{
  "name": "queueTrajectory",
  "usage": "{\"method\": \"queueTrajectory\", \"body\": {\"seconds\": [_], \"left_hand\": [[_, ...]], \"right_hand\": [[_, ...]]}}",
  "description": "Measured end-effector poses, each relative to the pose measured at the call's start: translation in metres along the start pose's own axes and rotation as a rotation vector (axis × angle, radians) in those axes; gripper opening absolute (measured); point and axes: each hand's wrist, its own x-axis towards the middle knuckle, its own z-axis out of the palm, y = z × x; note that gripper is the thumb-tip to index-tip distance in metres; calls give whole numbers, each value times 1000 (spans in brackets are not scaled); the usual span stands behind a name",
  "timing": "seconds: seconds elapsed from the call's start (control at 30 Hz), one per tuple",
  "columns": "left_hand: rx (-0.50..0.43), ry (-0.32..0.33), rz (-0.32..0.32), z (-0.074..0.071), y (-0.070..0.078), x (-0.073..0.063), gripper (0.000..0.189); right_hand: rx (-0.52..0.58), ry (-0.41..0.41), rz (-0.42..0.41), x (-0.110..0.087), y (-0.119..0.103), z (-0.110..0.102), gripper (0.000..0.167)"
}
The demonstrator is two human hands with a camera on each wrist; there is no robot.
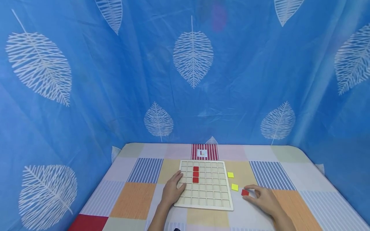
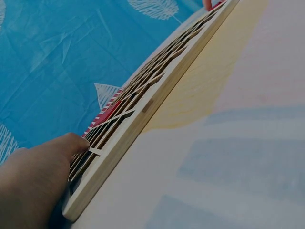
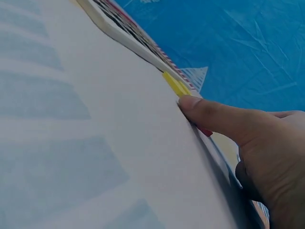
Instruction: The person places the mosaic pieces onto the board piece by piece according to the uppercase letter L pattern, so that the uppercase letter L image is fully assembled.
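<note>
A cream grid board [image 1: 211,205] lies on the table, with several red square tiles [image 1: 196,173] stacked in one column of its cells. My left hand [image 1: 172,189] rests on the board's left edge, thumb over the grid; in the left wrist view the thumb [image 2: 71,145] touches the board's top near the corner, and the other fingers are hidden. To the right of the board, my right hand [image 1: 264,199] pinches a red square tile [image 1: 245,192] between thumb and index finger, at the tabletop. Two yellow tiles, one farther back [image 1: 230,175] and one nearer [image 1: 234,187], lie between board and right hand.
A patchwork-patterned tablecloth [image 1: 133,199] covers the table. Behind the board, a small white card-like square with a red mark [image 1: 202,153] appears on a red-striped patch. Blue curtains [image 1: 231,96] with white leaf prints surround the table at the back and sides.
</note>
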Motion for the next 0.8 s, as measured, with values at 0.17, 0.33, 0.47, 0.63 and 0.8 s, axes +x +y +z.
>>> {"method": "queueTrajectory", "body": {"seconds": [0.17,0.33,0.47,0.63,0.8], "left_hand": [[-11,10,-1,-3,0,1,45],[-15,5,-15,-3,1,2,45],[-14,-7,-19,-1,0,2,45],[-13,0,-6,1,0,0,45],[-11,9,-3,0,0,1,44]], "right_hand": [[-35,-30,13,3,-4,0,45],[-32,-12,-2,3,-7,2,42],[-39,37,-69,1,-10,3,41],[-20,166,-230,1,-15,7,31],[18,250,-359,3,-25,13,28]]}}
